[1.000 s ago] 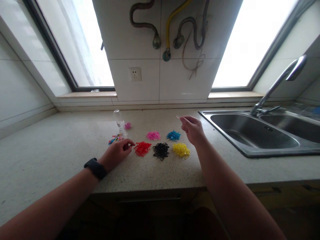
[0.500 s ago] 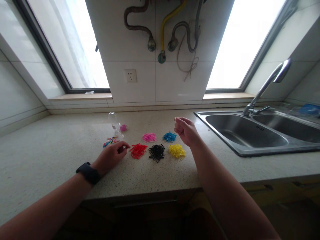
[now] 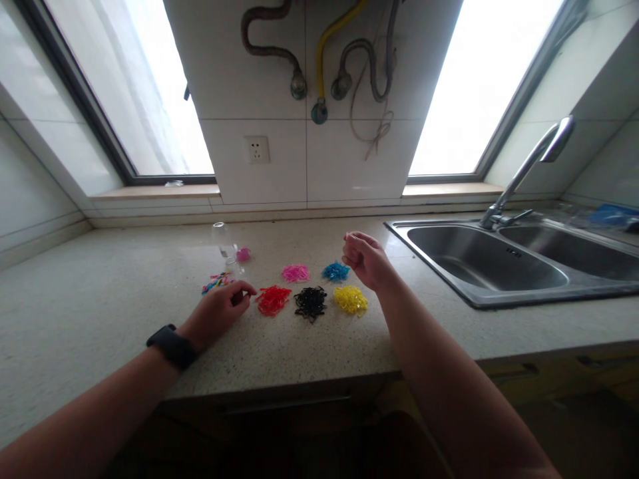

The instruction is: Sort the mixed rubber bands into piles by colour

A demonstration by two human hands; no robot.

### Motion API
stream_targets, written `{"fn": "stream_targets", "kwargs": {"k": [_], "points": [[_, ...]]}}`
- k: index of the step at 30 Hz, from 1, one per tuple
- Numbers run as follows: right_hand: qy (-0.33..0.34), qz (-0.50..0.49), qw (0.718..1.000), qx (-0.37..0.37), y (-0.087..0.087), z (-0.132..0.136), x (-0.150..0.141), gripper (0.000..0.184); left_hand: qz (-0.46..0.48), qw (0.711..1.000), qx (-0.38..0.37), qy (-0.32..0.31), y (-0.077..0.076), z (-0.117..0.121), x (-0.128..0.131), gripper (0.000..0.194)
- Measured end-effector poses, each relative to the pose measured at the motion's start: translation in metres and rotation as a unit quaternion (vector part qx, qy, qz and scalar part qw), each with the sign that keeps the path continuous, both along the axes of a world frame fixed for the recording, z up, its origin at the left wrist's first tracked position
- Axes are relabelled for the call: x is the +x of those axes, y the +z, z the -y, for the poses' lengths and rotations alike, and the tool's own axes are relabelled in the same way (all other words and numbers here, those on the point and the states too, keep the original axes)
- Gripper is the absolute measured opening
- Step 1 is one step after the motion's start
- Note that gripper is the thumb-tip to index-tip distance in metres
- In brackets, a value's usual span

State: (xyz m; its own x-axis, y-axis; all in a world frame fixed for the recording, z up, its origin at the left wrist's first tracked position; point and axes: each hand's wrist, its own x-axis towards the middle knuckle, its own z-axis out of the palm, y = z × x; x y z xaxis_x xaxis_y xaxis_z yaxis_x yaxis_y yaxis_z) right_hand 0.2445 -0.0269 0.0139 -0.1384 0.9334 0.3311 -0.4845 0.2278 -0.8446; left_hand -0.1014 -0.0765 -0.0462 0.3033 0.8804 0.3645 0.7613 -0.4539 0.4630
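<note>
Small piles of tiny elastic bands lie on the speckled countertop (image 3: pixel 100 299): red (image 3: pixel 272 300), black (image 3: pixel 310 303), yellow (image 3: pixel 350 299), pink (image 3: pixel 295 273) and blue (image 3: pixel 335 271). A mixed-colour heap (image 3: pixel 214 282) sits to the left beside a clear bottle (image 3: pixel 223 241) lying on its side and a pink cap (image 3: pixel 243 254). My left hand (image 3: pixel 220 311), with a black watch on its wrist, rests on the counter just left of the red pile, fingers curled in a pinch. My right hand (image 3: pixel 367 260) hovers above the blue and yellow piles, fingers closed; what it holds is hidden.
A steel double sink (image 3: pixel 499 266) with a tall faucet (image 3: pixel 529 166) fills the right side. A wall socket (image 3: pixel 257 150) and hanging hoses (image 3: pixel 319 60) are on the tiled wall behind. Windows stand at both sides. The counter's front edge runs close below my arms.
My right hand has lowered and curled shut; the small pale thing it pinched up a second ago no longer shows. The left hand stays by the red pile. The view shifted slightly.
</note>
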Motion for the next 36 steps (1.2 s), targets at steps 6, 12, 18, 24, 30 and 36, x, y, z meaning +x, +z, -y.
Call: {"fn": "stream_targets", "kwargs": {"k": [6, 12, 18, 24, 30, 36], "points": [[-0.005, 0.013, 1.000, -0.003, -0.003, -0.002, 0.000, 0.023, -0.002, 1.000, 0.002, -0.002, 0.000, 0.001, 0.000, 0.020], [-0.014, 0.033, 0.999, -0.004, -0.005, -0.003, 0.001, 0.023, -0.002, 1.000, 0.010, -0.007, -0.002, 0.000, -0.001, 0.020], [-0.027, 0.067, 0.997, 0.013, -0.006, -0.002, 0.002, 0.022, -0.001, 1.000, 0.009, -0.011, 0.000, 0.001, 0.000, 0.021], [-0.051, 0.104, 0.993, 0.027, -0.007, -0.004, 0.001, 0.020, 0.002, 1.000, -0.009, -0.007, 0.002, 0.002, 0.002, 0.021], [-0.088, 0.141, 0.985, 0.047, -0.010, -0.008, -0.003, 0.019, 0.001, 1.000, -0.015, -0.010, 0.000, 0.001, 0.000, 0.022], [-0.106, 0.155, 0.980, 0.061, -0.011, -0.009, -0.004, 0.019, 0.007, 1.000, -0.014, -0.015, -0.001, 0.001, 0.000, 0.022]]}}
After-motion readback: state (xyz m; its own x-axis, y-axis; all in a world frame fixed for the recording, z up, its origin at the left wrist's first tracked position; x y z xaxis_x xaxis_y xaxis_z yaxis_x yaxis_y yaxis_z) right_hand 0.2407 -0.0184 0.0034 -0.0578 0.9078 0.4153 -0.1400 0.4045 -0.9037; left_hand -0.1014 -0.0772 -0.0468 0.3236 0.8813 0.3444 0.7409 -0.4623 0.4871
